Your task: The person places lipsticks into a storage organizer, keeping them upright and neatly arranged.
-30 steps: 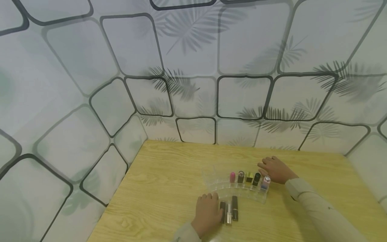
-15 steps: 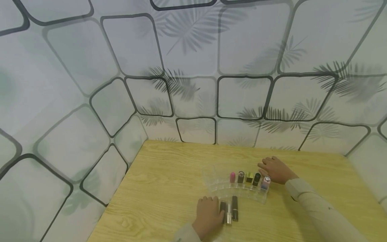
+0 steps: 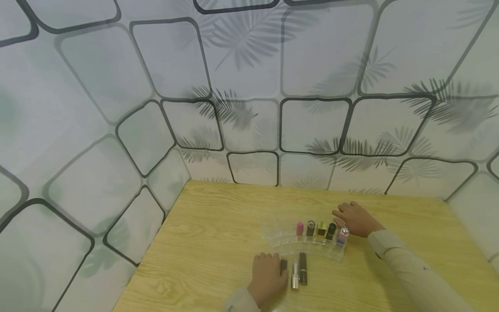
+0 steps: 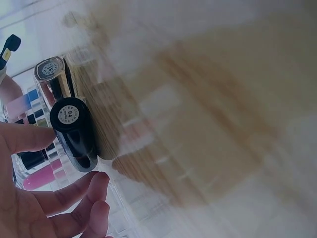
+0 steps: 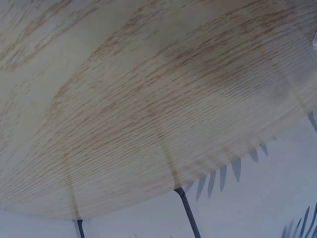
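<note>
In the head view, my left hand (image 3: 268, 275) is at the near side of the table, thumb and fingers on either side of a black lipstick tube (image 3: 283, 265). The left wrist view shows this black lipstick (image 4: 74, 134) end-on, with a round label, between thumb and fingertips. Beside it lie a silver-and-clear lipstick (image 3: 295, 276) and another black lipstick (image 3: 302, 268). Behind them stands a clear curved lipstick organizer (image 3: 286, 248) with several lipsticks upright in its right part, including a pink one (image 3: 299, 229). My right hand (image 3: 356, 219) rests at the organizer's right end, fingers loosely bent.
The wood-grain table (image 3: 202, 242) meets a patterned wall (image 3: 249, 125) at the back and left. Left slots of the organizer show no lipsticks. The right wrist view holds mostly bare tabletop (image 5: 124, 124) and the wall's lower edge.
The black lipstick nearest my left hand has shifted slightly left with the hand, away from the silver-and-clear one, and its lower part is now covered. The right hand has stayed still.
</note>
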The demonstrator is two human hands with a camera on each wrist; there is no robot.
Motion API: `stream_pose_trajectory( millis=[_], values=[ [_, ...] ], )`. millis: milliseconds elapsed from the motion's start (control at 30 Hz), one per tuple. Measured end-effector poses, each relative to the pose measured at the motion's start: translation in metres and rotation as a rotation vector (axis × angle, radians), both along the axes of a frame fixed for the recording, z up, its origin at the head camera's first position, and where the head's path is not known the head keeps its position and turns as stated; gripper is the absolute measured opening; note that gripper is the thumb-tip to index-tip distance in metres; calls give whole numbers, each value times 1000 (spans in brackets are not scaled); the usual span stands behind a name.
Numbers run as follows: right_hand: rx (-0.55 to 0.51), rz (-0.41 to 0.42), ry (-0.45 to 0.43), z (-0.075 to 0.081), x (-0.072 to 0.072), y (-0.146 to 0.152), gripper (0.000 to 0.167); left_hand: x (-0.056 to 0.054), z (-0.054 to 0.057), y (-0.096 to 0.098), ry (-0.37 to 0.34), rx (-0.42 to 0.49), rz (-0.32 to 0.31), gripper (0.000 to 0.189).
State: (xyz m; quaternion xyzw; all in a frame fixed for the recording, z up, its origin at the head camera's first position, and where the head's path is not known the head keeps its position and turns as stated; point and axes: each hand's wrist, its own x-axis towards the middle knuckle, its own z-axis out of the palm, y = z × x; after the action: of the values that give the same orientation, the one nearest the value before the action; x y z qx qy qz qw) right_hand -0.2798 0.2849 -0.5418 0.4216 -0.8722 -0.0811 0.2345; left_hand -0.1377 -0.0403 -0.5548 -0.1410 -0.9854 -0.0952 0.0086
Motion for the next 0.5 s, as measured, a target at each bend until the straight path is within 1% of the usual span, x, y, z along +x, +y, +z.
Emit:
stream_pose_trajectory(
  millis=[167,300,400,500],
  values=[
    [9,-5,-2,1,1,-1,40,-1,-5,2,16,22,10,29],
    [17,-11,-2,1,1,-1,40,0,-6,4,16,32,11,28],
    [18,-15,-7,1,1,-1,40,0,-5,7,-9,29,17,29],
    [17,-16,-8,1,1,0,34,0,-3,8,-35,28,19,30]
  ],
)
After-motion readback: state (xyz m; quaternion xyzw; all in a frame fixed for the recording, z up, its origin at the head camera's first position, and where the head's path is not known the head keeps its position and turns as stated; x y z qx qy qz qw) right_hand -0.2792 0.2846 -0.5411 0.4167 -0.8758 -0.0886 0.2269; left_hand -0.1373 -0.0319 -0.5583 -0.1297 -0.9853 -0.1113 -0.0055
